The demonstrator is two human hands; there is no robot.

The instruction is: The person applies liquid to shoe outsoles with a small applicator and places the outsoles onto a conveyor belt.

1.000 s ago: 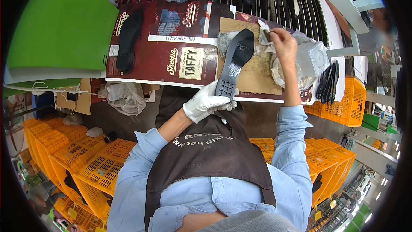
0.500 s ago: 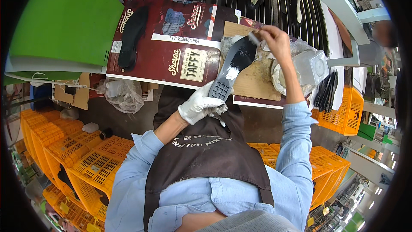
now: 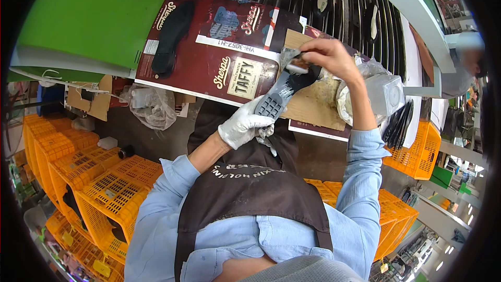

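Note:
In front of me a dark shoe sole is held at a slant, its gridded heel end nearest my body. My left hand, in a white glove, is closed around that heel. Bare, my right hand pinches a small brush against the sole's toe half. The brush and fingers cover part of that toe half. Whitish wet streaks show on the middle of the sole. Beneath it lies a stained piece of brown cardboard.
Another dark sole rests on the maroon printed cardboard to the left. Beyond are metal bars carrying several soles. On the right stand a clear plastic tub and black strips. Orange crates flank me.
My right hand has brought the brush left and down onto the toe half of the sole. The white patch mid-sole has thinned into streaks. My left hand still grips the heel.

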